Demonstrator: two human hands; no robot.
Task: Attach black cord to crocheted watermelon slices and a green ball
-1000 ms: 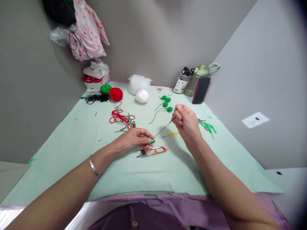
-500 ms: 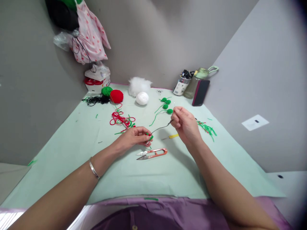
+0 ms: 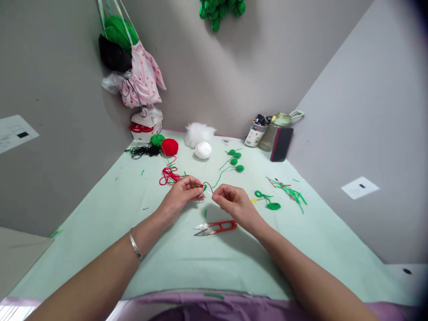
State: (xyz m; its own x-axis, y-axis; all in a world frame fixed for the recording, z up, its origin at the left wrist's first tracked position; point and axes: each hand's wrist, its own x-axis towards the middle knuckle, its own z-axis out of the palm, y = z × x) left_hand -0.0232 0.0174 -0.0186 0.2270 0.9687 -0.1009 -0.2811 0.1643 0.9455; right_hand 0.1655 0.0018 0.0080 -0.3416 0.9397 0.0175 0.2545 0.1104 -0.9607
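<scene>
My left hand [image 3: 180,196] is closed, pinching a small red and green crocheted piece [image 3: 202,186] between thumb and fingers. A dark yarn [image 3: 208,183] loops from that piece toward my right hand [image 3: 236,204]. My right fingers are pinched together on a thin pale needle [image 3: 209,193], whose tip points at the piece. Orange-handled thread snips [image 3: 219,228] lie on the table just below my hands. Partly hidden behind my right hand is a yellow-handled tool [image 3: 254,201]. Beside it lies a green crocheted leaf piece [image 3: 273,206].
Red yarn strands [image 3: 169,176], a red yarn ball [image 3: 170,147], black strands [image 3: 143,151] and a white yarn ball [image 3: 203,150] lie beyond my hands. Green balls [image 3: 240,168] with tails sit mid-table. A phone [image 3: 281,145] leans on a bottle [image 3: 267,136]. Yarn scraps [image 3: 292,196] lie right.
My right hand has come down and left, close to my left hand, and the stretched dark yarn is now a short loop. The view has tilted up, showing green bunches on the wall.
</scene>
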